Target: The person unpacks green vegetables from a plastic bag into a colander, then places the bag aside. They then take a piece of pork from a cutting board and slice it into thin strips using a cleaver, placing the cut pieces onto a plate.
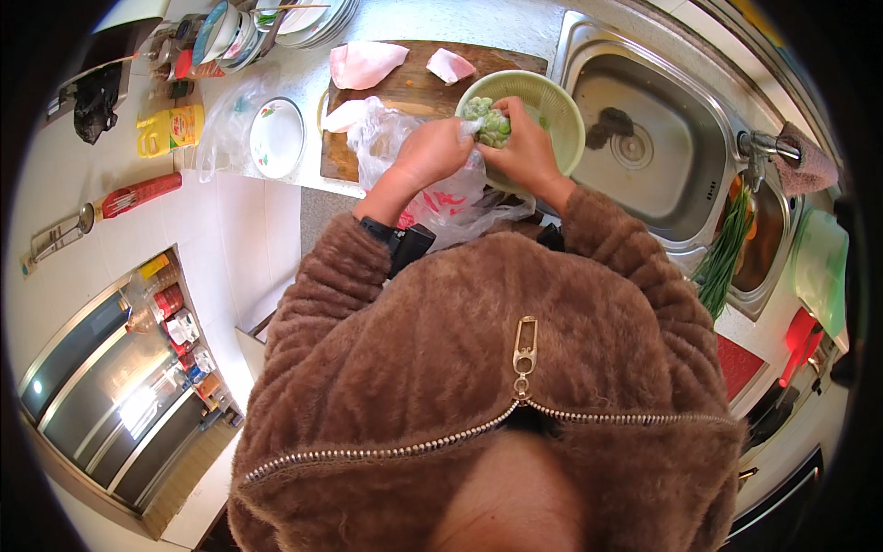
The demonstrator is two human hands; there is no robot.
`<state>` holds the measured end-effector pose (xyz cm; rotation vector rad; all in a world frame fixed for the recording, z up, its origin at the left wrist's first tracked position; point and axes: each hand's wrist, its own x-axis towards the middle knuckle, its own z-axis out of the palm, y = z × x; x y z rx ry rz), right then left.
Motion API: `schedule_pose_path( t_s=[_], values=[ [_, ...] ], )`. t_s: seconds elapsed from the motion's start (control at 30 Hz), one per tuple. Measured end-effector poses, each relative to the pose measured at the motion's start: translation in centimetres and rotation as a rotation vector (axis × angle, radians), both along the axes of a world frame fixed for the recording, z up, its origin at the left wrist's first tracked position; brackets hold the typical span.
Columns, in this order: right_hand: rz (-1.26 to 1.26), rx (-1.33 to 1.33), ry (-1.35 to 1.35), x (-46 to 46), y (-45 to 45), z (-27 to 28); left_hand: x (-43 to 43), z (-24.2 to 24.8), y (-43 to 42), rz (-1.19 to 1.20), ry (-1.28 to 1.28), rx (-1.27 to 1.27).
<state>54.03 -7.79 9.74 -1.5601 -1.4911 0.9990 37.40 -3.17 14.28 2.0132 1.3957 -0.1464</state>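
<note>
A clear plastic bag of green beans [488, 124] is between my two hands, above the rim of a pale green plastic basket [569, 117]. My left hand [438, 152] grips the bag's plastic at its left side. My right hand [524, 148] holds the beans from the right, fingers curled around them. A larger crumpled plastic bag with red print [448, 196] hangs below my hands over the counter edge. Behind lies a wooden cutting board [421, 90] with a large piece of pale raw meat [365, 64] and a smaller one [450, 66].
Right of the basket is a steel sink [662, 138] with a dark wet thing by its drain. Green scallions or chives [728, 248] lie across a smaller basin. On the left stand a white bowl [276, 137], stacked plates [314, 24] and a yellow oil jug [171, 130].
</note>
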Motion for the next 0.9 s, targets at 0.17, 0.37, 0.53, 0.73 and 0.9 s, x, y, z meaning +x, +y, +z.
schedule_pose_path(
  t_s=[0.17,0.37,0.53,0.73,0.9],
  values=[
    [0.047,-0.121,-0.111,0.2,0.4,0.5,1.6,0.7,-1.6,-0.097,0.146,0.281],
    [-0.093,-0.287,-0.010,1.2,2.1,-1.4,3.2,2.7,-3.4,-0.061,-0.083,0.323],
    [-0.027,-0.219,0.026,2.5,2.3,-3.8,2.5,3.6,-3.4,-0.012,-0.036,0.211],
    [-0.047,-0.269,0.120,2.0,1.6,-3.4,-1.1,4.8,-2.4,0.041,0.141,0.176],
    [0.076,-0.134,-0.166,5.2,0.7,-0.9,-3.6,5.4,-2.5,0.051,0.239,0.056]
  ],
)
